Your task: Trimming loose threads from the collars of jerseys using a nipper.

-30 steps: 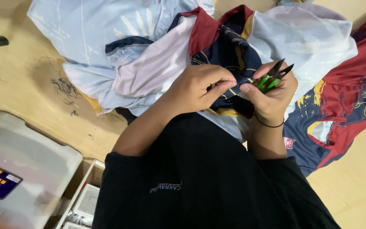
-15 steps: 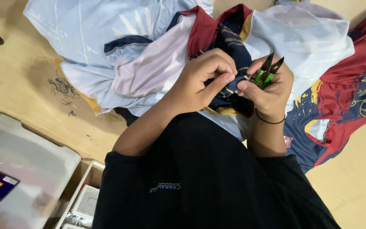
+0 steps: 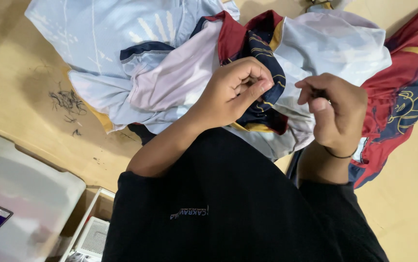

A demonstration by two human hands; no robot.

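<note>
Over the heaped jerseys [image 3: 180,82], the left hand [image 3: 231,92] pinches navy trim [image 3: 262,104] (fingers together); the right hand [image 3: 337,114], just beside, curls closed, its contents hidden

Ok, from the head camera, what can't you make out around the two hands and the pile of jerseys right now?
- Head view: whatever the left hand pinches on the navy-and-yellow jersey fabric is covered by its curled fingers.
- Head view: the right hand is closed; its own fingers hide whether it holds anything.
- Head view: the red-and-navy jersey is cut off by the right edge.
- Head view: the dark thread scraps on the tan table are too small to tell apart.
</note>
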